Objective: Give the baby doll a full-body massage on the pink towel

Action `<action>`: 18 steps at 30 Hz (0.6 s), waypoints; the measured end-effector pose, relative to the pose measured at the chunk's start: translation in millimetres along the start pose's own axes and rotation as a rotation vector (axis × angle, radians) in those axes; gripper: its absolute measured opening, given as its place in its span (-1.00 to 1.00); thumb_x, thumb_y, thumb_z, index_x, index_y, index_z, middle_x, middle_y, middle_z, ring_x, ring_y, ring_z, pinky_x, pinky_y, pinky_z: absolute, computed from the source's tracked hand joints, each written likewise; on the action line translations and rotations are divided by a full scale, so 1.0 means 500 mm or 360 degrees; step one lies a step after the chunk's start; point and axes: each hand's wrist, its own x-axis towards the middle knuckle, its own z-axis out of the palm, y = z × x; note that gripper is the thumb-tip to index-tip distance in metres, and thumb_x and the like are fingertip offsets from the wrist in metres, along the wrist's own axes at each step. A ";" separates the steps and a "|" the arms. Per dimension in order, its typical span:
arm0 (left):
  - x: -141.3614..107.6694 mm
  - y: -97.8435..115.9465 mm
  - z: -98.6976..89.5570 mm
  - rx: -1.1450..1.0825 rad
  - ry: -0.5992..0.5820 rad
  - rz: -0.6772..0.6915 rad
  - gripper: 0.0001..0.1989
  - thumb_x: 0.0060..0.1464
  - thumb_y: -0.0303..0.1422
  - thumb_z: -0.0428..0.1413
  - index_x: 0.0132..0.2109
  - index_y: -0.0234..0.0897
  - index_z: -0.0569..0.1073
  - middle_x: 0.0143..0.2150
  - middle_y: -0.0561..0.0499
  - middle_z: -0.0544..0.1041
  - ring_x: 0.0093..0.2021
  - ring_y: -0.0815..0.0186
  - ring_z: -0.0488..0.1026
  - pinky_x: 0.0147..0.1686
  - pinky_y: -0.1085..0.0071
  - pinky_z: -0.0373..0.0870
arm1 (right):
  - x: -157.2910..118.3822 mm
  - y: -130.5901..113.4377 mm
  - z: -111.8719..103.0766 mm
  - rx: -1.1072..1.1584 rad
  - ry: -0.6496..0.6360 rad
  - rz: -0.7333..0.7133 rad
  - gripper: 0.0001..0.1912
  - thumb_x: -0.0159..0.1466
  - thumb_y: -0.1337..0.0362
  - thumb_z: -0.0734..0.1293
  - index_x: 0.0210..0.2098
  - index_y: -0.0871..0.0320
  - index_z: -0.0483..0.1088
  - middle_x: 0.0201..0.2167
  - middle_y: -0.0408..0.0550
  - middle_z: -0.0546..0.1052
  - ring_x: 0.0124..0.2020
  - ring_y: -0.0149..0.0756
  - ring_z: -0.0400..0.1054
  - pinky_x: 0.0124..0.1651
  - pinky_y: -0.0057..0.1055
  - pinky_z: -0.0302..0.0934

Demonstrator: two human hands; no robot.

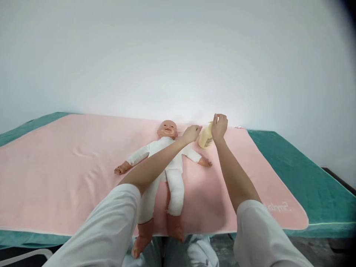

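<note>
A baby doll (176, 189) in a white bodysuit lies face up, its head toward the wall and its feet over the near edge. Beside its left shoulder stands a pale yellow pump bottle (205, 138) with dark print, leaning slightly. My right hand (219, 127) is closed at the top of the bottle and partly covers the pump head. My left hand (192, 134) is just left of the bottle, its fingers curled together and nothing visible in them. My left forearm crosses above the doll's torso and hides part of it.
A pink mat (69, 167) with pale lettering at its near right corner covers most of a green padded table (306, 178). A plain white wall (167, 55) rises behind it. A pale curved bar (36, 254) shows at lower left.
</note>
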 end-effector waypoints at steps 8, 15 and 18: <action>-0.157 -0.067 -0.078 -0.0011 0.0032 -0.0066 -0.81 0.03 -0.53 0.00 -0.51 -0.30 0.36 -0.43 -0.10 0.57 -0.34 0.24 0.54 -0.23 0.33 0.45 | -0.211 -0.184 0.055 0.1146 -0.0539 -0.0210 -0.44 0.42 -0.07 0.00 -0.35 0.11 0.46 -0.24 -0.01 0.60 -0.09 -0.25 0.49 0.06 -0.30 0.30; -0.318 -0.107 -0.060 -0.1518 -0.0011 -0.0600 -0.49 0.33 -0.08 -0.21 -0.01 -0.32 0.50 -0.03 -0.22 0.61 0.05 0.14 0.55 0.13 0.17 0.45 | -0.316 -0.225 0.071 0.0902 -0.0818 -0.0193 -0.37 0.39 -0.15 -0.05 -0.13 -0.01 0.54 0.01 -0.02 0.58 0.17 -0.15 0.38 0.28 -0.19 0.19; -0.349 -0.096 -0.050 -0.1553 0.0103 -0.0521 -0.39 0.31 0.02 -0.27 0.24 -0.22 0.37 0.24 -0.15 0.45 0.31 0.14 0.32 0.29 0.13 0.29 | -0.362 -0.232 0.075 0.0823 -0.0851 0.0019 -0.27 0.40 -0.09 -0.21 0.32 0.07 0.20 0.30 -0.01 0.34 0.41 -0.19 0.07 0.43 -0.06 -0.05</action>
